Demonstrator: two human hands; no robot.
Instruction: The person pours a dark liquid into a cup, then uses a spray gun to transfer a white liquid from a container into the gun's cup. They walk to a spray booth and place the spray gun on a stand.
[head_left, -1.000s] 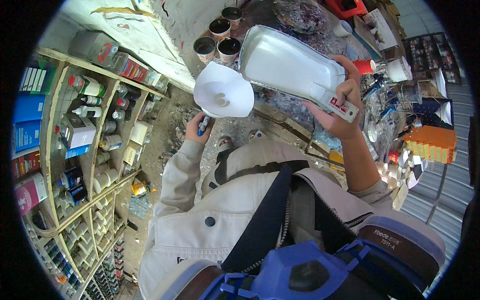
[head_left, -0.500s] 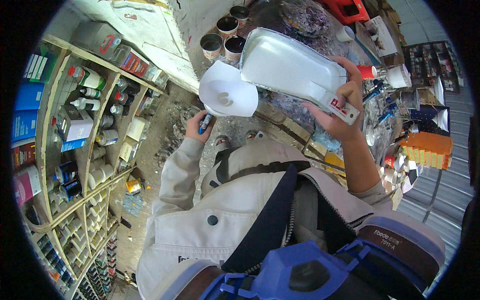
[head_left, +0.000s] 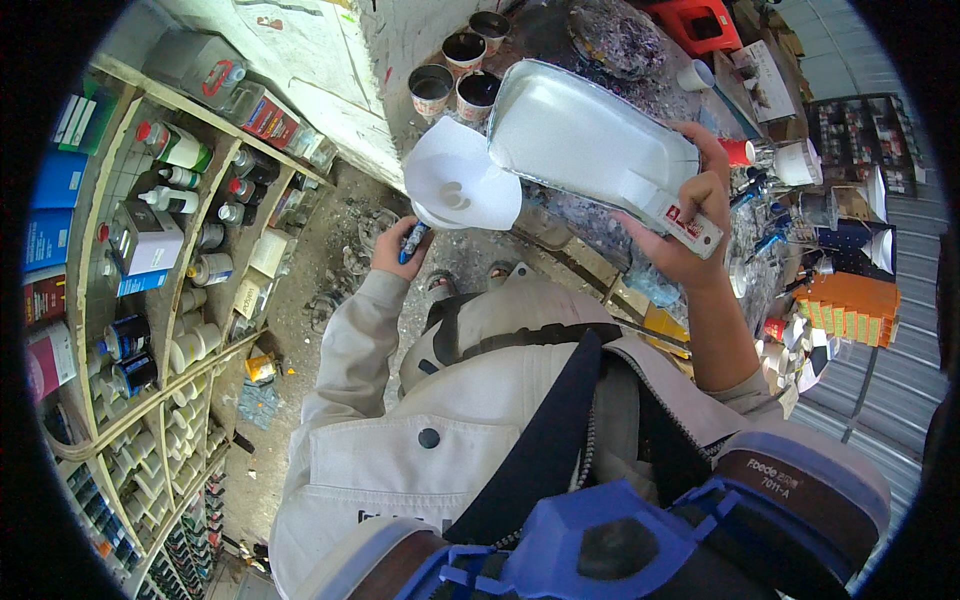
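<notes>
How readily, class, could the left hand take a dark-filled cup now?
Probably not: the left hand grips a blue object, and the white paper cone appears between it and the dark-filled cups.

The hands [head_left: 680, 258] hold a tray [head_left: 585, 125], a scraper [head_left: 697, 236] and a blue handle [head_left: 412, 243] beside a paper cone [head_left: 455, 165].

Shiny, metal-looking tray [head_left: 512, 105] and matt, papery cone [head_left: 452, 165]

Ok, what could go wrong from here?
The left edge of the white tray appears against the paper cone; a bump might tip the cone.

The right hand holds both tray and scraper, so either could slip.

Dark-filled cups stand near the tray's upper-left corner in view; a swing that way might knock one, though the true gap is unclear.
</notes>
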